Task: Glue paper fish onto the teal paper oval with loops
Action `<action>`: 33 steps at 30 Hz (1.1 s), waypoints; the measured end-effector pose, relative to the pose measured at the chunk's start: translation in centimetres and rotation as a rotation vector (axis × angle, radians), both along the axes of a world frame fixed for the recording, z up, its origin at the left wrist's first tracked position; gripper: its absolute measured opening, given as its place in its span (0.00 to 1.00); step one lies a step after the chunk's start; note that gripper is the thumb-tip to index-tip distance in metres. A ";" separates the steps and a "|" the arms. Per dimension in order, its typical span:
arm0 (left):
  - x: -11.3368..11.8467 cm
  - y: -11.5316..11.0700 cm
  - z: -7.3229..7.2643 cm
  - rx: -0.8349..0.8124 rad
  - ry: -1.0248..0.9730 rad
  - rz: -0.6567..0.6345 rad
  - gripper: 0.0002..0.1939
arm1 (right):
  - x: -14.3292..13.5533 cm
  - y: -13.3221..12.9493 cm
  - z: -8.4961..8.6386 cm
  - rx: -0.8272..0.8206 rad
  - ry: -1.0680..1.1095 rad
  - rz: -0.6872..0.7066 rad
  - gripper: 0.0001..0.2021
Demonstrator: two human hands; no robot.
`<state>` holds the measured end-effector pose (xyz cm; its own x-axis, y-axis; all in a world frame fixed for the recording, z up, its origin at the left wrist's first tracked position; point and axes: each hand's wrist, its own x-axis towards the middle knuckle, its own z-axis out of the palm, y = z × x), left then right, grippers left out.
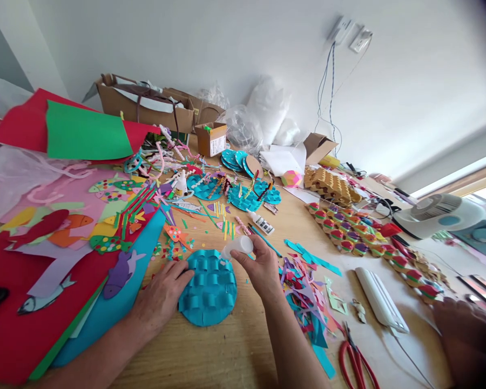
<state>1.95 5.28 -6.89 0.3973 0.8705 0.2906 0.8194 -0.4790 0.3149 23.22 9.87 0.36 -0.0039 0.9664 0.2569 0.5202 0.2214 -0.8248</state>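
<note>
My right hand pinches a white glue bottle, tilted with its nozzle end pointing down-left over the upper right edge of a round blue disc. Rows of raised blue paper loops cover the disc, which lies on the table. Whether the nozzle touches a loop I cannot tell. My left hand grips the disc's left edge, the thumb on its rim and the fingers curled beside it. Just beyond the disc are a small orange paper fish and scattered paper dots. A second glue bottle lies behind my right hand.
Coloured paper sheets and cut-out fish cover the left side. Paper scraps and red-handled scissors lie right of my right arm. A white device, painted egg-carton pieces and a fan stand farther right. Another person's hand appears at right.
</note>
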 end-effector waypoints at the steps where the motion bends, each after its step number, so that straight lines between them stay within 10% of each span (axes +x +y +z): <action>1: -0.1 0.0 -0.1 0.015 -0.002 -0.005 0.23 | 0.0 0.0 0.1 0.003 -0.001 0.003 0.12; 33: -0.3 0.1 -0.2 0.018 -0.016 -0.032 0.22 | -0.2 0.2 -0.1 -0.015 -0.035 0.018 0.12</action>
